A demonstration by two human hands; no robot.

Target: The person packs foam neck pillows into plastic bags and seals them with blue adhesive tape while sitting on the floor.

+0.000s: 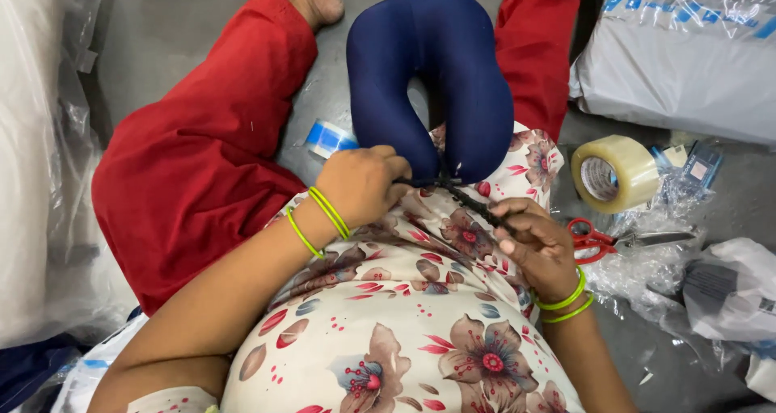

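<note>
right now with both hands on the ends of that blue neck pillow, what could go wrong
1. The right hand pulls a thin dark strap taut from the navy neck pillow; it could slip or tear at the seam.
2. The left hand pinches only one tip, so the pillow may slide off the lap.
3. Red-handled scissors lie close beside the right wrist on crinkled plastic wrap; an elbow shift might knock them.

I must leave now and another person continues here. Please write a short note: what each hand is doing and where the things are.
Left hand grips the near end of the navy neck pillow, which lies between the legs. Right hand holds a thin dark strap or tie that runs from the pillow ends. Red-handled scissors and the tape roll lie unused on the floor at the right. Whether the tie is fastened cannot be told.
</note>
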